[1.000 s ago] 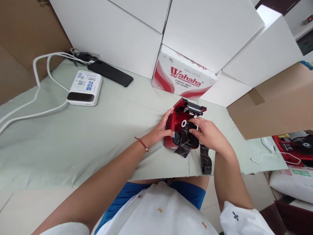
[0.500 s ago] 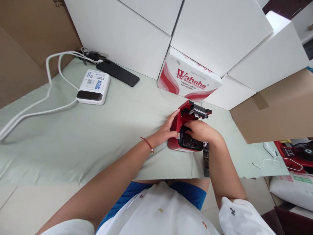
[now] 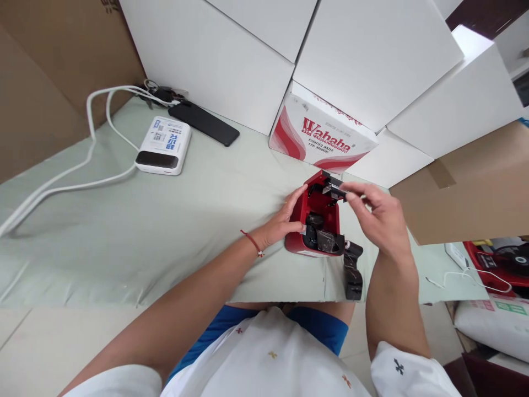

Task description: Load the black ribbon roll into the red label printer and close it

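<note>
A red box-shaped device [image 3: 295,241] with a black interior stands on the cloth-covered table, its lid [image 3: 320,177] raised. Along its left side my left hand [image 3: 280,225] grips the casing, thumb at the front corner and fingers on the outer wall. My right hand [image 3: 378,212] pinches the right end of the black bar on the lid between thumb and fingers. Inside the device lies a dark, shiny piece [image 3: 326,241]; its kind is unclear. Just right of the casing is a black, wavy-edged part [image 3: 353,273] with a white round end.
A Wahaha water carton [image 3: 322,132] stands behind the device, against stacked white boxes [image 3: 219,66]. To the left are a white power bank [image 3: 163,146] with cables and a black phone [image 3: 204,122]. A brown cardboard box [image 3: 467,182] stands at the right.
My right hand has come out of the device's interior and moved up and right to the raised lid's end. The black part on the right is now uncovered. My left hand keeps its hold.
</note>
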Motion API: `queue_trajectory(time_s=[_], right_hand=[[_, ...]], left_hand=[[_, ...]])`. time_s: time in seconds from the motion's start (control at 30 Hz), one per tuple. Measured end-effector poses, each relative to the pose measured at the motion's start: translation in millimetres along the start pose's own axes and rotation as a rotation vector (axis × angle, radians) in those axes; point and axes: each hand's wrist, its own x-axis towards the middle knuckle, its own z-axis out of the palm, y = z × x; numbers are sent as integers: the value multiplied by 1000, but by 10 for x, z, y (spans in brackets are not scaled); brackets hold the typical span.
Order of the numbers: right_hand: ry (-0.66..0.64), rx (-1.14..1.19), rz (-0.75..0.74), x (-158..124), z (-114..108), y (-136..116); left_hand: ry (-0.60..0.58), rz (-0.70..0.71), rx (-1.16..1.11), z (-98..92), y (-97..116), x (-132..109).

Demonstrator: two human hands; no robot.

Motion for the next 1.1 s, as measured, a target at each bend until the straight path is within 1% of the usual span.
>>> queue_trajectory(time_s=[0.03, 0.07, 0.1, 0.13, 0.2, 0.23, 0.37, 0.47, 0.57, 0.67, 0.77, 0.9, 1.0, 1.1], right_hand=[[102, -65, -28, 36, 54, 60], [145, -123, -61, 71, 114, 130], [137, -163, -88, 97, 175, 203], [97, -181, -100, 110, 230, 267], [18, -181, -82, 83, 303, 344], [-1, -170, -65, 43, 316, 349], [-14, -54, -44, -211, 262, 219], [-99, 2, -35, -385, 233, 140], [-148, 21, -29, -493, 261, 153], [-134, 37, -23, -552, 303, 188], [-131, 20, -38, -593, 345, 201], [-83, 5, -82, -644, 438, 224], [8, 21, -94, -708, 519, 219], [120, 95, -97, -842, 566, 143]], left_hand=[[0, 10, -2, -2, -4, 1], [1, 15, -5, -4, -8, 2], [4, 16, -8, -6, -13, 3], [8, 14, -11, -7, -17, 2], [16, 8, -14, -8, -26, -2], [22, 7, -8, -7, -28, -6], [62, 23, 59, 8, -5, -27], [94, 20, 116, 22, 39, -31], [100, 54, 171, 28, 68, -13], [93, 88, 178, 21, 56, 12], [72, 66, 141, 3, 9, 21], [24, 28, 128, -46, -69, 5], [-19, 12, 104, -85, -106, -14], [-8, -8, 58, -98, -110, -44]])
